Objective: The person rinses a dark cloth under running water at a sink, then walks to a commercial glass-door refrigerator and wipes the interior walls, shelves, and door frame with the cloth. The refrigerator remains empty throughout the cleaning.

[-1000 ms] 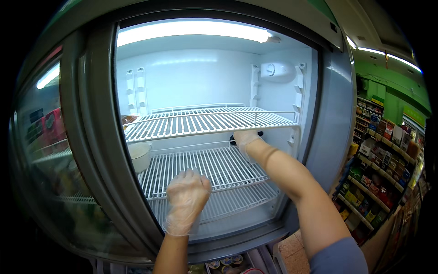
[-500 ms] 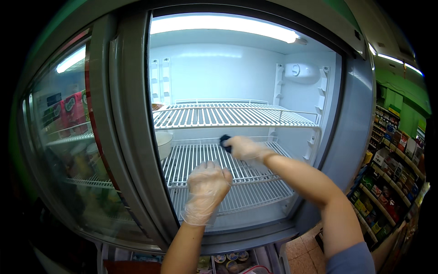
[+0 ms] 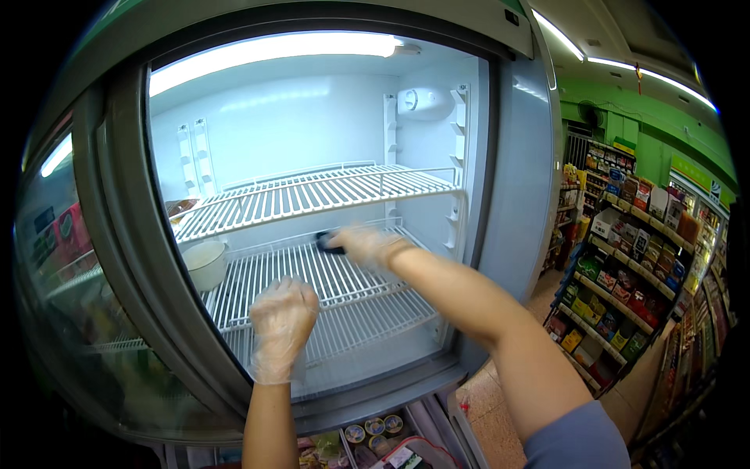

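Looking dark (navy), the cloth (image 3: 329, 243)

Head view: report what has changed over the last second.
The right hand, gripping a dark wad, has moved left along the middle wire shelf; the view has swung right. Nothing was visibly picked up or released. The left hand stays by that shelf's front edge; the white bowl hasn't moved.

A white tub (image 3: 206, 267) stood at the left, round-lidded cups (image 3: 374, 427) sat below, and packed store shelving (image 3: 617, 288) rose rightward before a green wall (image 3: 662, 144).
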{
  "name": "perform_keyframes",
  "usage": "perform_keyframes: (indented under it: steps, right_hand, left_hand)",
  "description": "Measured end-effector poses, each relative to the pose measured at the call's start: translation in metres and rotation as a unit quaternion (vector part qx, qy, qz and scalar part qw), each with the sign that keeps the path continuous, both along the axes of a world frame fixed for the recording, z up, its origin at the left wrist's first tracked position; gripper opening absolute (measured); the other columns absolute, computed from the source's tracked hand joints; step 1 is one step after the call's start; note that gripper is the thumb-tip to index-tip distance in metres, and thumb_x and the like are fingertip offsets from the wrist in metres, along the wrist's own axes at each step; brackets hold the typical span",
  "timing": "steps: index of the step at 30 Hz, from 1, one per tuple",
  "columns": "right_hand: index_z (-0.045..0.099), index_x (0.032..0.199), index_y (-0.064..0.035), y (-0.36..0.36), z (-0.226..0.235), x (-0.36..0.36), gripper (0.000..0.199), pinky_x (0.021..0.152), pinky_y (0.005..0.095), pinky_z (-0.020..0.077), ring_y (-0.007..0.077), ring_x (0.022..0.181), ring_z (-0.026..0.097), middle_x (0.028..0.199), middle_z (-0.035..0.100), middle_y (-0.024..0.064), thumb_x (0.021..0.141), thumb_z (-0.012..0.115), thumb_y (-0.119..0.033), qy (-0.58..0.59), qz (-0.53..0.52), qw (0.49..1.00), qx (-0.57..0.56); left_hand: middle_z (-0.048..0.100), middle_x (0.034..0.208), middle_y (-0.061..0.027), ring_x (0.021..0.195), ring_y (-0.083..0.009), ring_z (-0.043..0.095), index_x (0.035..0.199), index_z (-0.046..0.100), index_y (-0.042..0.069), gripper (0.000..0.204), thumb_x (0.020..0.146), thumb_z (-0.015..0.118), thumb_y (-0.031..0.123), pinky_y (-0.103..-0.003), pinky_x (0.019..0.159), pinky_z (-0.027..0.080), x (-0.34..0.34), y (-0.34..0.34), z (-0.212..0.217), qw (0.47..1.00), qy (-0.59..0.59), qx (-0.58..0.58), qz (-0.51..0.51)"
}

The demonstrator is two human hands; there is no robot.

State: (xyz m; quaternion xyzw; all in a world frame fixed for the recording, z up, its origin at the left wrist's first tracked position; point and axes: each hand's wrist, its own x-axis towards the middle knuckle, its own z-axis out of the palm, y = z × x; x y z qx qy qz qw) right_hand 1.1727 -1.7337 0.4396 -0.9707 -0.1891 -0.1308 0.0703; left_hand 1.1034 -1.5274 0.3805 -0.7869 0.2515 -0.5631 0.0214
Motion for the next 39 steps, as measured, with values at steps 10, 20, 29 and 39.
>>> perform_keyframes:
  steps: [10, 20, 29, 39]
  right_hand:
    - [0.071, 0.107, -0.0008, -0.021, 0.046, -0.088, 0.028, 0.086, 0.0412, 0.0546, 0.0313, 0.100, 0.069, 0.113, 0.068, 0.0207, 0.083, 0.055, -0.005, 0.131, -0.225, 0.957, -0.125]
    - [0.056, 0.131, -0.0034, 0.108, 0.021, -0.080, 0.042, 0.105, 0.0339, 0.0437, 0.0260, 0.120, 0.057, 0.133, 0.057, 0.0177, 0.090, 0.056, -0.012, 0.105, 0.147, 0.977, 0.111]
    - [0.069, 0.119, -0.0070, 0.088, 0.028, -0.077, 0.048, 0.097, 0.0341, 0.0481, 0.0299, 0.107, 0.065, 0.117, 0.068, 0.0187, 0.080, 0.045, 0.008, 0.157, 0.202, 0.962, 0.095]
    - [0.070, 0.113, -0.0031, -0.049, 0.007, -0.142, 0.035, 0.091, 0.0357, 0.0496, 0.0274, 0.097, 0.063, 0.113, 0.069, 0.0133, 0.080, 0.061, 0.003, -0.140, -0.106, 0.980, -0.090]
  left_hand:
    - [0.062, 0.078, -0.0074, 0.068, -0.0224, 0.063, 0.088, 0.062, 0.007, 0.014, 0.086, 0.058, 0.020, -0.036, 0.058, 0.052, 0.003, -0.001, -0.007, 0.995, 0.095, -0.036, 0.005]
    - [0.037, 0.149, -0.0255, 0.140, -0.0402, 0.033, 0.148, 0.028, -0.004, 0.071, 0.101, 0.036, 0.049, -0.049, 0.120, 0.013, -0.031, 0.022, -0.003, 0.874, 0.165, -0.341, -0.304]
    - [0.052, 0.140, -0.0203, 0.136, -0.0351, 0.042, 0.138, 0.049, -0.001, 0.050, 0.105, 0.034, 0.033, -0.045, 0.116, 0.025, -0.034, 0.037, 0.002, 0.936, 0.068, -0.279, -0.203]
    - [0.069, 0.093, -0.0108, 0.092, -0.0320, 0.066, 0.098, 0.067, 0.008, 0.048, 0.104, 0.034, 0.042, -0.042, 0.086, 0.052, -0.015, -0.016, 0.019, 0.967, 0.242, -0.013, -0.075]
